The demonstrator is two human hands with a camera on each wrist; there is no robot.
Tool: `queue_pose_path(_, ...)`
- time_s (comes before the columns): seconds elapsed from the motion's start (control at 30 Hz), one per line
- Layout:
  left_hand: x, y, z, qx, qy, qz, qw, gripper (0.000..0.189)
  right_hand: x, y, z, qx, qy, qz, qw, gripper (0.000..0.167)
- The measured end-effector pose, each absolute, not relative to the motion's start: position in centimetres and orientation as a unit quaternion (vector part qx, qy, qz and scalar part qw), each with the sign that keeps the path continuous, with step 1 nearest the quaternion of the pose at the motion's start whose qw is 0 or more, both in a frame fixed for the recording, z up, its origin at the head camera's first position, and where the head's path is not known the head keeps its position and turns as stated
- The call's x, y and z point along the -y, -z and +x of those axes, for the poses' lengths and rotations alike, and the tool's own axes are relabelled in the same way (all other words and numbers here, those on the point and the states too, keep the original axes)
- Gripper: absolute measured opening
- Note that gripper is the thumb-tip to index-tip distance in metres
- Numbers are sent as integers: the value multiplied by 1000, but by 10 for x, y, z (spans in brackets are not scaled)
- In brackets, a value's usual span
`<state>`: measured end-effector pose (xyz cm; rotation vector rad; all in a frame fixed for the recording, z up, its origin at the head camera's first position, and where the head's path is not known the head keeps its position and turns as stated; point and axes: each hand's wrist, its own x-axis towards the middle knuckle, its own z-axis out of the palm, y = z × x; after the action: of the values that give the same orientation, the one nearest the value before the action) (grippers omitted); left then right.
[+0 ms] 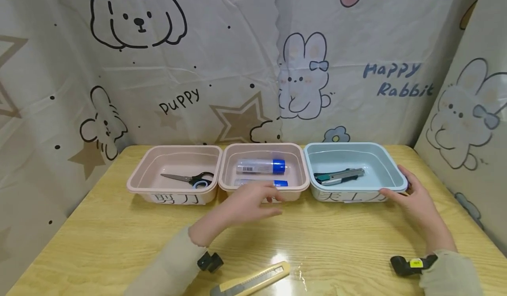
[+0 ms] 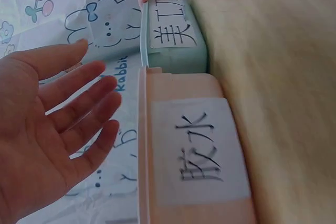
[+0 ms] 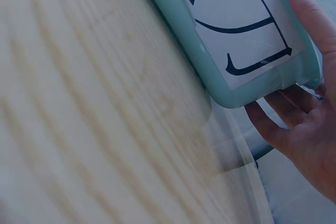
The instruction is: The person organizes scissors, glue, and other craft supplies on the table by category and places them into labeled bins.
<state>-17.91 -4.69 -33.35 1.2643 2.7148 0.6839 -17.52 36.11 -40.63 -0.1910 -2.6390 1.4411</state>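
Observation:
My left hand (image 1: 247, 203) hovers over the front edge of the middle pink bin (image 1: 264, 147), fingers loosely spread and holding nothing. Palm and fingers show plainly in the left wrist view, beside that bin's label (image 2: 202, 150). Two blue-capped glue sticks (image 1: 261, 166) lie inside, the nearer one partly covered by the hand. My right hand (image 1: 420, 203) grips the right end of the light blue bin (image 1: 382, 170), thumb along the front rim and fingers around the end wall. Utility knives (image 1: 340, 177) lie in the blue bin. A yellow utility knife (image 1: 253, 280) rests on the table near me.
At the left of the row stands another pink bin (image 1: 158, 168) holding scissors (image 1: 194, 180). All three bins stand side by side near the table's (image 1: 119, 238) back edge, with handwritten labels facing me. Behind them hangs a printed curtain (image 1: 222, 58).

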Motion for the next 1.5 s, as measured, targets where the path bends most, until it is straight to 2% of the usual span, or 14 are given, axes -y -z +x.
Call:
queue_pose_path(0.5, 97, 365, -132, -888, -207, 399, 102, 23, -363, 406, -175, 877, -472, -58, 66, 91)
queue_pose_path(0.93, 115, 383, -97, -877, -219, 399, 152, 35, -361, 405, -175, 864, -496, -60, 55, 94)
queue_pose_path(1.27, 110, 387, -92, -878, -211, 392, 178, 34, -362, 404, -175, 869, -488, -56, 62, 94)
queue_pose_path(1.5, 111, 386, -93, -879, -198, 368, 229, 47, -363, 405, -175, 870, -486, -50, 65, 94)
